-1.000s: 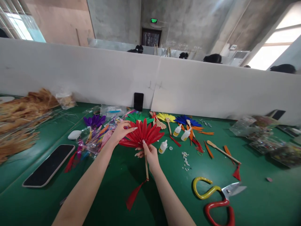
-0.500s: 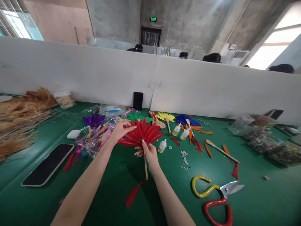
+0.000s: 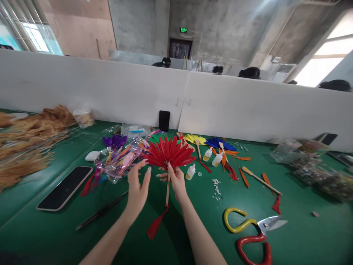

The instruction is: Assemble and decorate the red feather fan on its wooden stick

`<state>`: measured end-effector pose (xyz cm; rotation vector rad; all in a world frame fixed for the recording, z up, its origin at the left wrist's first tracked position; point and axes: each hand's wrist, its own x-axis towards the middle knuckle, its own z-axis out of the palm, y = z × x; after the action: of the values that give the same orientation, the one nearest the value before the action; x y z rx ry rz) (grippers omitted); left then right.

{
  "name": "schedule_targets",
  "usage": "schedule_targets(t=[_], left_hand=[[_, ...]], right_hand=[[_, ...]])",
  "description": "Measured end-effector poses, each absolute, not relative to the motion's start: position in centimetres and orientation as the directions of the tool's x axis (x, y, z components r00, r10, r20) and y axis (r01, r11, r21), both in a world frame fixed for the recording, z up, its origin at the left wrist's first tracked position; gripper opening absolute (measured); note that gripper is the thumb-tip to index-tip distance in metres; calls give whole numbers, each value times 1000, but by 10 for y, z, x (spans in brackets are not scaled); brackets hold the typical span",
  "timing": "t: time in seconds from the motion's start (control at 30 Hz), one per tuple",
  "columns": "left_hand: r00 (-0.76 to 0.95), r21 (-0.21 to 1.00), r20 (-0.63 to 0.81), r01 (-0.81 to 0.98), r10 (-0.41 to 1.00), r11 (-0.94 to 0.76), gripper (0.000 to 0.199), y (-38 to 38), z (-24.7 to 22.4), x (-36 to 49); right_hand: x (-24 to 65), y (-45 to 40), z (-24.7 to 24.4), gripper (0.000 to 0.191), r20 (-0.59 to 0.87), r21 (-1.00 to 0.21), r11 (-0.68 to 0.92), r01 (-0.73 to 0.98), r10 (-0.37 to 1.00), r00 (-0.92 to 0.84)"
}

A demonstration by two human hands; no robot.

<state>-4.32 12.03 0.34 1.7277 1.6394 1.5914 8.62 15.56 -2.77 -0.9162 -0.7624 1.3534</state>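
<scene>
A red feather fan (image 3: 169, 152) with a wooden handle and a red tassel (image 3: 157, 223) stands upright above the green table. My right hand (image 3: 175, 180) grips it where the feathers meet the handle, thumb in front and fingers behind. My left hand (image 3: 139, 187) is just left of the fan, thumb and fingers apart, with nothing held; its fingertips are close to the lower left feathers. Behind the fan lie a green fan (image 3: 157, 138), a yellow fan (image 3: 195, 139) and a blue fan (image 3: 220, 144). White glue bottles (image 3: 190, 172) stand to its right.
Scissors (image 3: 259, 224) and small white beads (image 3: 216, 187) lie on the right, tweezers (image 3: 102, 211) and a phone (image 3: 64, 188) on the left. Brown fibres (image 3: 35, 132) spread at far left, plastic bags (image 3: 314, 165) at far right. A white partition (image 3: 124, 92) closes the back.
My left hand has let go of the upper left feathers and moved down, opening beside the fan. The tweezers have come into view. The camera view has shifted slightly.
</scene>
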Motion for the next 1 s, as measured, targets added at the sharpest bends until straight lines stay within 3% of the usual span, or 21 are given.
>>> schedule_targets(t=[0.13, 0.27, 0.4, 0.5, 0.63, 0.77, 0.87, 1.0], left_hand=[[-201, 935, 230, 316, 952, -159, 52, 112, -31, -25], [-81, 990, 38, 138, 996, -27, 68, 124, -32, -12], [-14, 1000, 5, -3, 1000, -5, 78, 133, -11, 1], [-37, 997, 49, -66, 998, -51, 68, 133, 5, 8], [-129, 975, 92, -191, 987, -116, 36, 129, 19, 17], [-122, 944, 138, -286, 983, -168, 20, 126, 18, 35], [-110, 909, 143, -378, 984, -174, 19, 127, 12, 42], [-53, 906, -41, -422, 998, 15, 26, 138, 6, 24]], right_hand=[[84, 154, -33, 40, 49, -898, 80, -433, 995, 83], [85, 154, -38, 39, 189, -902, 194, -386, 981, 51], [82, 149, -35, 48, 316, -918, 318, -237, 948, 46], [79, 140, -27, 56, 447, -894, 448, 5, 890, 87], [80, 130, -19, 65, 606, -739, 532, 413, 793, 64], [81, 130, -17, 66, 705, -463, 522, 717, 706, -59], [78, 129, -15, 66, 715, -317, 459, 830, 691, -109], [75, 124, -9, 70, 688, -277, 415, 866, 715, -122]])
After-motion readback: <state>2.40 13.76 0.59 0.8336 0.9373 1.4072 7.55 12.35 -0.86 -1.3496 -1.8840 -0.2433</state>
